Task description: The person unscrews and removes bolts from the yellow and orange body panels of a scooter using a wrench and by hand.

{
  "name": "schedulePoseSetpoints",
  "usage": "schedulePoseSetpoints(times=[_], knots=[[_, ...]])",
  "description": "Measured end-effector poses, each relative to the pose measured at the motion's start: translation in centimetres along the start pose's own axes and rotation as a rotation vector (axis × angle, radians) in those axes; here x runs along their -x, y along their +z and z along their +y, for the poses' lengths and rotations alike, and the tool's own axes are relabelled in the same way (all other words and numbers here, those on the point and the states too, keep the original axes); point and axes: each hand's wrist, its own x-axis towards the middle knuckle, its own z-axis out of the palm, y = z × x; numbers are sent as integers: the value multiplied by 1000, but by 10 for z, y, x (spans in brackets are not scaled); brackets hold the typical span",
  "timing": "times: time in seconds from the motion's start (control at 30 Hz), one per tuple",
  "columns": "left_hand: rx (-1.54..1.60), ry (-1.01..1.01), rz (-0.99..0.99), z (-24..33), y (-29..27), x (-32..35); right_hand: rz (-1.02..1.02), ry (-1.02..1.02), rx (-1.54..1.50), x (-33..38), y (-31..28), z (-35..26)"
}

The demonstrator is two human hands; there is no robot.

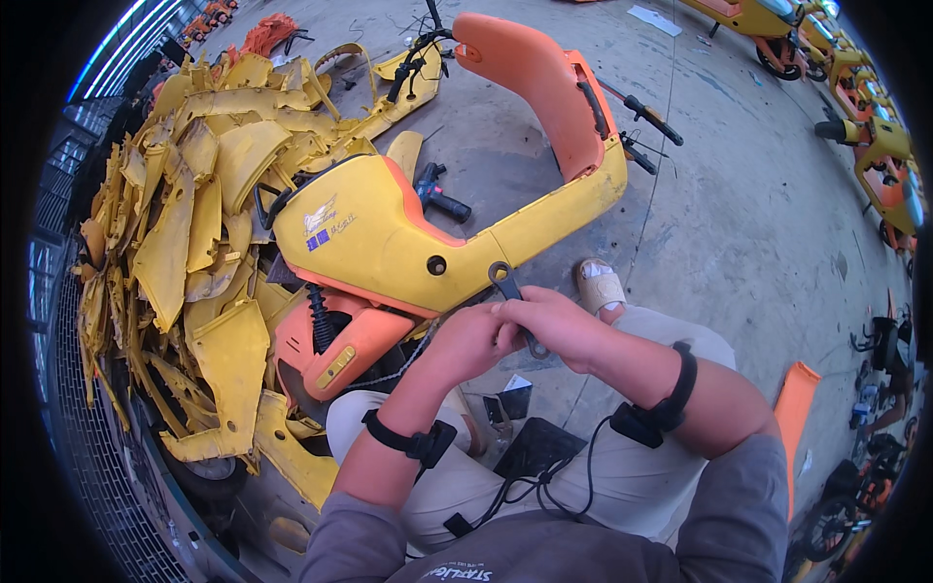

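Observation:
My right hand (559, 328) is closed around a dark grey spanner (505, 280). Its ring end points away from me, and its other end shows below the fingers. Pressed against the right hand is my left hand (473, 342), fingers curled in; whatever they hold is hidden. Just beyond both hands lies a yellow and orange electric scooter body (389, 238), tipped on its side. A round dark hole shows in its yellow panel close to the spanner. An orange rear cover (360, 340) with a black spring shock absorber (320, 319) is to the left of my left hand.
A heap of yellow body panels (199, 223) rises at the left. Behind the scooter body a cordless power tool (442, 197) lies on the concrete floor (719, 194). An orange strip panel (795, 418) is by my right elbow. Parked scooters (880, 165) line the far right.

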Motion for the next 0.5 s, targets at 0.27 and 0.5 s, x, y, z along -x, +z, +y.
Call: schedulePoseSetpoints(times=[0.27,0.5], knots=[[-5,18,-4,0,0,-1,-2,13,-7,2,1,-2],[-30,1,-1,3,-5,-1,19,-7,19,5,1,-7]])
